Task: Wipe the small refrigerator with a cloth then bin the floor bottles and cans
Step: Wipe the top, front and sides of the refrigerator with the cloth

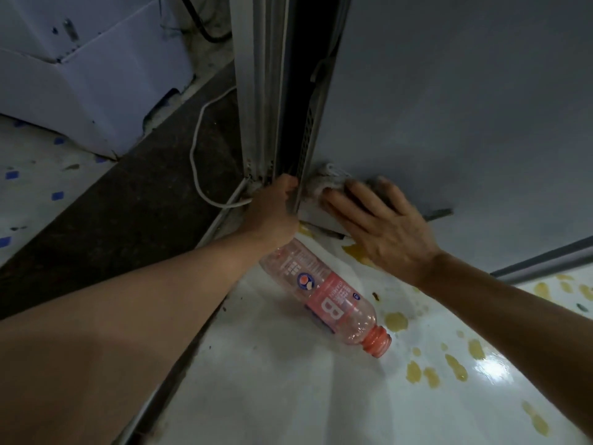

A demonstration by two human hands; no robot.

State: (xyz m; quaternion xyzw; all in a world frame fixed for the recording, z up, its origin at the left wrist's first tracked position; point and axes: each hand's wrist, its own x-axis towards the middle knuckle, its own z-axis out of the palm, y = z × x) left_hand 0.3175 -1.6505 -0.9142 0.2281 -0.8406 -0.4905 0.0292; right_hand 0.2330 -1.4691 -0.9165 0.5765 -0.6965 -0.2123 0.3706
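Wipe step in progress, low on the fridge (465, 107) side panel near its bottom corner.

Risks first:
- Pink bottle (324, 297) lies on its side on the floor (288, 396), cap off, directly under the left forearm and just beside the fridge base. Elbow or wrist drop = bottle gets knocked, rolls off along the floor. Looks near-empty, so spill risk prob low, can't confirm.
- Left hand (276, 207) fingers are wrapped round the fridge's rear corner edge, next to the vent grille and dark gap. If the fridge shifts or the door side swings, pinch risk. Edge could be sharp/dirty too.
- White cable (197, 149) loops on the floor just beside the left hand. Snagging it while pulling back could tug the plug.
- Yellow stains (417, 370) on the glossy floor, may be slippery or sticky, can't tell.
- Cloth (324, 183) is bunched small, only partly under the fingers, could slip out at the corner.

Pose:
- Left arm stretched fwd, nearly straight, hand clenched on the fridge corner as a brace.
- Right hand (382, 220) flat, fingers spread, palm to the panel, fingertips pressing the gray cloth against the fridge near the corner. Not a closed grip, more a press.
- Both hands close together, either side of the corner.

Bottle not binned yet; no cans or bin in view.
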